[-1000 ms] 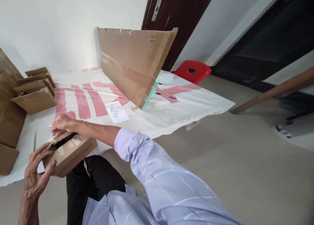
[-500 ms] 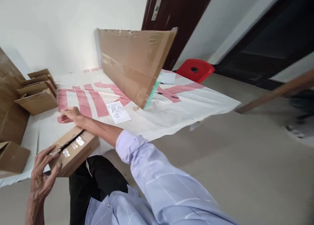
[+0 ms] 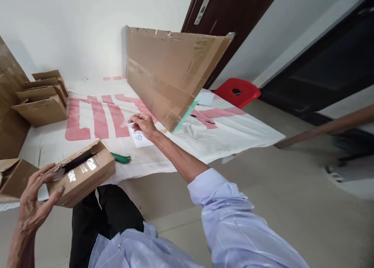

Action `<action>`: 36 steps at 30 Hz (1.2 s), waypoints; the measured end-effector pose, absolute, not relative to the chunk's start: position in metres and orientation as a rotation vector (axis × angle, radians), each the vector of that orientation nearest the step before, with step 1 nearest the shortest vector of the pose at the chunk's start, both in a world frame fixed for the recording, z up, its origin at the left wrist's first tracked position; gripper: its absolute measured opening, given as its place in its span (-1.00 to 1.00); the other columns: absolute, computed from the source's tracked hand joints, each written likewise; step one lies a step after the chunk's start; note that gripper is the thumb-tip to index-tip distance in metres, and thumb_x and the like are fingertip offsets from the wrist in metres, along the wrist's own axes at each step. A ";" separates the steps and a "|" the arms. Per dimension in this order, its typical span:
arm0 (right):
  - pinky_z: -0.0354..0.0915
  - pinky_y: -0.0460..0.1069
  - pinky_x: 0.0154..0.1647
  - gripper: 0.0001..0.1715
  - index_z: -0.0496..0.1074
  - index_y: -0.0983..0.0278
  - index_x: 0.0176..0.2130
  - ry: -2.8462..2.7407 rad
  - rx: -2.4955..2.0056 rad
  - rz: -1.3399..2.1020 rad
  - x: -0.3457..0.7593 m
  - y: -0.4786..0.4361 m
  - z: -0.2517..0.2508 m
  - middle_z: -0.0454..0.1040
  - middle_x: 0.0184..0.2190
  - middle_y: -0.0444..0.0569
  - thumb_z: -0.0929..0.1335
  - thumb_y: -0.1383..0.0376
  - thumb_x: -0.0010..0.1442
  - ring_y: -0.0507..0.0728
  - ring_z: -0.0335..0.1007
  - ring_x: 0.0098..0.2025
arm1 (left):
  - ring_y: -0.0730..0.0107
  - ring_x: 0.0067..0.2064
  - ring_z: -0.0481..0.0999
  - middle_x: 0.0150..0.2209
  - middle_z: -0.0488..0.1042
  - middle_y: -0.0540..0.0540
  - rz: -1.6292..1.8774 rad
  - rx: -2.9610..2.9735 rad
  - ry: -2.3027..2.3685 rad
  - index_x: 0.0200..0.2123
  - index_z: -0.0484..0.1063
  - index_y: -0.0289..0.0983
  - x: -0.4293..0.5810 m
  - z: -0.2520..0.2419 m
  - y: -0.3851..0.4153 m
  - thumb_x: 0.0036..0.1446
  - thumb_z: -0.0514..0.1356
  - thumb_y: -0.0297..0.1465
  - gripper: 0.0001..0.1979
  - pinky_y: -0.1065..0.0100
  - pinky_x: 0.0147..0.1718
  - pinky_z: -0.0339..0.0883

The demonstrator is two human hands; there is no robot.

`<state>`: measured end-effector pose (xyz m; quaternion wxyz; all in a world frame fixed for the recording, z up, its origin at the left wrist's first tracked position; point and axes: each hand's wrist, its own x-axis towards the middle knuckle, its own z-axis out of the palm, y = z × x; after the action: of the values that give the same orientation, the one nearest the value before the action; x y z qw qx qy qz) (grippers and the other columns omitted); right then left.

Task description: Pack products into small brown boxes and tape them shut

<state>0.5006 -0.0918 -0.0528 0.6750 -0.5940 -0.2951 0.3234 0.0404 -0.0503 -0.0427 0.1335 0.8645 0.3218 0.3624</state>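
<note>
My left hand point(image 3: 35, 200) grips the near end of a small brown cardboard box point(image 3: 84, 174) with clear tape on its top, held at the table's front edge with its top flaps slightly apart. My right hand point(image 3: 142, 124) reaches across the table and rests on a white printed sheet of paper point(image 3: 139, 136), fingers curled down onto its far edge. A green-handled tool point(image 3: 121, 157) lies on the cloth between the box and the paper.
The table wears a white cloth with red lettering point(image 3: 96, 116). A large cardboard sheet point(image 3: 169, 75) stands tilted at the back. Folded boxes point(image 3: 42, 100) are stacked at the left, another box point(image 3: 13, 176) beside my left hand. A red stool point(image 3: 238, 92) stands beyond the table.
My right hand left the box top and moved right across the table to the white paper. The green-handled tool now shows on the cloth. The box's flaps have lifted apart a little.
</note>
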 end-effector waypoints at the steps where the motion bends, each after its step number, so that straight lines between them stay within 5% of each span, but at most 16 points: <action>1: 0.29 -0.18 -0.54 -0.73 0.46 0.26 -0.32 -0.685 -1.398 0.631 0.521 -0.098 -0.057 0.65 -0.37 -0.11 0.52 0.15 0.24 -0.06 0.41 -0.53 | -0.09 0.25 0.57 0.25 0.57 -0.15 1.051 2.504 0.938 -0.05 0.56 -0.12 0.041 -0.043 -0.050 0.29 0.32 -0.06 -0.69 -0.11 0.27 0.45; 5: 0.35 -0.10 -0.36 -0.77 0.50 0.26 -0.30 -0.855 -1.690 0.122 0.598 -0.125 -0.076 0.60 -0.42 -0.09 0.37 0.19 0.36 0.03 0.47 -0.41 | -0.14 0.26 0.55 0.24 0.58 -0.11 1.046 2.459 1.002 -0.09 0.55 -0.08 0.043 -0.044 -0.054 0.24 0.31 0.01 -0.66 -0.22 0.32 0.41; 10: 0.25 0.01 -0.12 -0.69 0.58 0.29 -0.20 -1.210 -2.174 -0.384 0.652 -0.153 -0.109 0.66 -0.19 0.11 0.27 0.28 0.45 0.17 0.49 -0.14 | -0.17 0.30 0.52 0.29 0.54 -0.04 1.041 2.419 1.035 -0.08 0.54 -0.01 0.045 -0.044 -0.060 0.22 0.33 -0.05 -0.72 -0.31 0.40 0.30; 17: 0.13 0.02 -0.22 -0.70 0.59 0.29 -0.30 -1.336 -2.301 -0.312 0.642 -0.180 -0.173 0.64 -0.21 0.17 0.31 0.35 0.42 0.19 0.43 -0.13 | -0.20 0.31 0.50 0.30 0.53 0.00 1.034 2.399 1.050 -0.05 0.55 0.06 0.047 -0.045 -0.064 0.22 0.32 -0.05 -0.73 -0.32 0.43 0.26; 28: 0.31 0.00 0.05 -0.82 0.62 0.25 -0.13 -1.366 -2.282 -0.298 0.636 -0.192 -0.197 0.65 -0.02 0.16 0.37 0.31 0.39 0.21 0.47 0.08 | -0.18 0.29 0.53 0.28 0.55 -0.09 1.021 2.466 1.021 -0.04 0.56 -0.02 0.040 -0.047 -0.058 0.22 0.32 0.00 -0.66 -0.23 0.39 0.36; 36: 0.32 0.03 -0.05 -0.70 0.52 0.25 -0.34 -1.186 -2.358 -0.288 0.632 -0.170 -0.199 0.63 -0.20 0.19 0.28 0.34 0.39 0.24 0.48 -0.06 | -0.12 0.27 0.56 0.27 0.56 -0.18 1.067 2.489 0.983 -0.02 0.60 -0.10 0.033 -0.058 -0.053 0.31 0.29 -0.01 -0.65 -0.13 0.29 0.48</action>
<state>0.6321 -0.1699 -0.1994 0.2409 -0.8619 -0.4336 -0.1052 0.0332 -0.0526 -0.0584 0.1300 0.8566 0.3383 0.3673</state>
